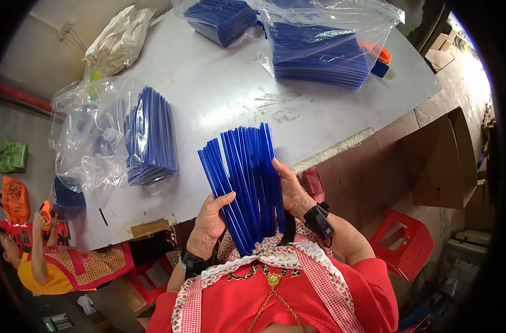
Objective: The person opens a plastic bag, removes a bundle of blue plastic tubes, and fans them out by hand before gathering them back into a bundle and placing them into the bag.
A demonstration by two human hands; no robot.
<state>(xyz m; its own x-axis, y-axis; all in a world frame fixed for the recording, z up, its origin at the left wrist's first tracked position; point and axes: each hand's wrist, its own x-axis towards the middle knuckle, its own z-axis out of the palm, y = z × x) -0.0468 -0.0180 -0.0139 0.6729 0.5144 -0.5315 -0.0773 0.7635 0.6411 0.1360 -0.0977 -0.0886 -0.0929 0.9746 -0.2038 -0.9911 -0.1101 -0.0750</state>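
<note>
A fanned bundle of long, narrow blue plastic strips [247,172] stands up between my two hands, close in front of my apron. My left hand [209,219] grips the left side, its thumb lying across the strips. On the other side, my right hand [293,188] closes round the right edge with the thumb pointing up. The lower ends of the strips come down against the apron [264,250]. Beyond the hands is the pale grey table [208,105]. A stack of similar blue strips [151,139] lies on it to the left, partly in a clear plastic bag [92,133].
More blue stacks [319,61] lie under clear plastic at the far side, with an orange tape dispenser [383,54] beside them. A white sack [119,41] is at far left. A co-worker [64,269] holds an orange tool. A red stool [403,244] and cardboard box [439,161] stand right.
</note>
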